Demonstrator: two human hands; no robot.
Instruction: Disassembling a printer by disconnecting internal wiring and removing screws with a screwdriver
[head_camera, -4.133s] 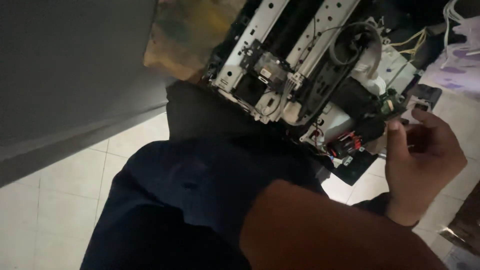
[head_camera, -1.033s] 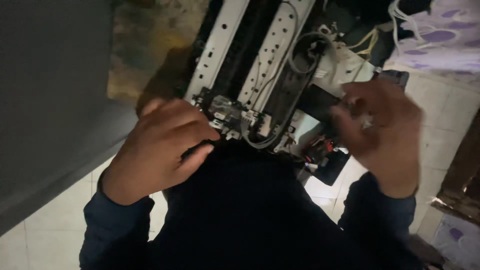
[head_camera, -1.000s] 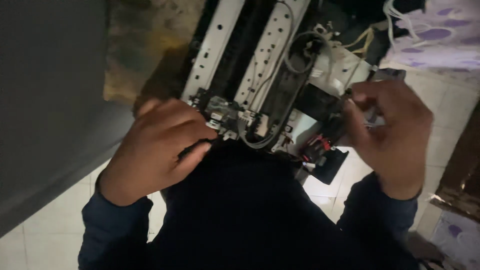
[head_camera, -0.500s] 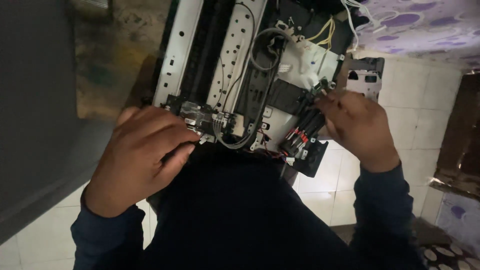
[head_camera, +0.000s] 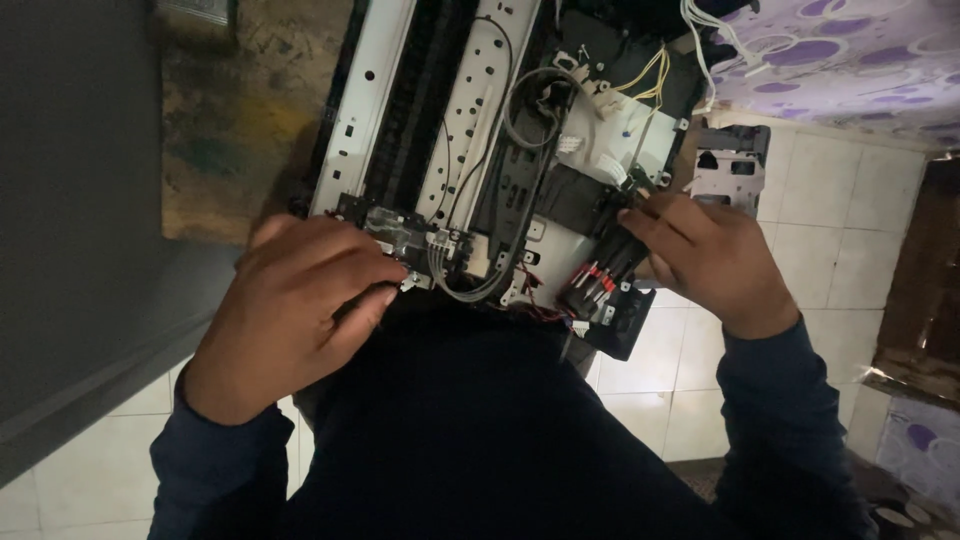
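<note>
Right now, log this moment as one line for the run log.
left hand: gripping near edge of opened printer chassis | right hand: fingertips on black cartridge block | tube loop: hanging between hands

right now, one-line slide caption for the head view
Left hand steadies an opened printer chassis while right hand fingers its black side connector block.

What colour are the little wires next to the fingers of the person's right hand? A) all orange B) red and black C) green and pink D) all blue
B: the small wire connectors just below the right hand, at the edge of the opened machine, show red tips on black.
</note>
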